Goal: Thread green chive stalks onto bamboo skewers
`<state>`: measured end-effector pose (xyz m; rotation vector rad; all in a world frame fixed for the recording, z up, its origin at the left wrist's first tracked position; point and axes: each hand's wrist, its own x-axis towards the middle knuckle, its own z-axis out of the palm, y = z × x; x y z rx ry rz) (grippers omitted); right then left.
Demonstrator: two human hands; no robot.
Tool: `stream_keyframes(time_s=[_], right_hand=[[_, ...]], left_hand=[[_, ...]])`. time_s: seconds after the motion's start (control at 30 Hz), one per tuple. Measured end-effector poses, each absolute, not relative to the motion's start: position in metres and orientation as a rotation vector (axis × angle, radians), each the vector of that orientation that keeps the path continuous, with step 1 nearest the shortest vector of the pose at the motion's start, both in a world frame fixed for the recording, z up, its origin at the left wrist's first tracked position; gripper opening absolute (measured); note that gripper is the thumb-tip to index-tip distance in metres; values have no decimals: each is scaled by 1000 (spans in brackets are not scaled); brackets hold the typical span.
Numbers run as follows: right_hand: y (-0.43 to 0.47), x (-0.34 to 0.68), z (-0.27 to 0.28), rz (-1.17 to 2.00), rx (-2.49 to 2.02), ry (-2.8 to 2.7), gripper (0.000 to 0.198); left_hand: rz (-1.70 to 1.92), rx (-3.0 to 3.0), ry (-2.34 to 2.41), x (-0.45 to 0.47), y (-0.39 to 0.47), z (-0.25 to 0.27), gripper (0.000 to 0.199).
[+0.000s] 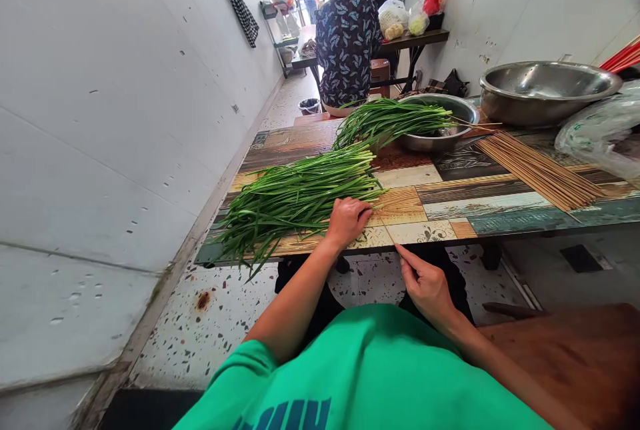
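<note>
A broad pile of garlic chives [300,193] lies on the table, pale stem ends toward the right. My left hand [349,222] is at the near edge of those stem ends with its fingers curled over them; what lies under the fingers is partly hidden. My right hand [425,282], just off the table's front edge, pinches a thin wooden skewer [389,233] between thumb and forefinger. The skewer's far end reaches toward the stems by my left hand. Another bunch of chives [395,117], with skewers sticking out at its stem ends, rests across a steel bowl [465,110].
Many bare skewers [543,170] lie in a flat heap on the patterned table [370,237]. A large steel basin [550,107] and a clear plastic bag [603,130] stand at the right. Beyond the table sits a person [346,50], back turned. A white wall [125,83] runs along the left.
</note>
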<state>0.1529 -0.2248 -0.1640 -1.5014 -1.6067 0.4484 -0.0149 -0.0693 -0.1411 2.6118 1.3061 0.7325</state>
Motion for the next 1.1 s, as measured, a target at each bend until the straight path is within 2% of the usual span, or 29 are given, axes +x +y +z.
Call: stream_keyframes(time_s=[0.67,0.9,1.1], right_hand=[[-218,144,-155,622,-1546,-1492,41],[-189,142,-157,621,-1542,-1430,41],[-192,138,-161,578,-1523,-1439,40]], left_hand=[[846,2527,1153,-18,-66,-140,15],[781,2648,933,-16,-73,-137,22],[967,2505,1408,-24,-70,-134,21]])
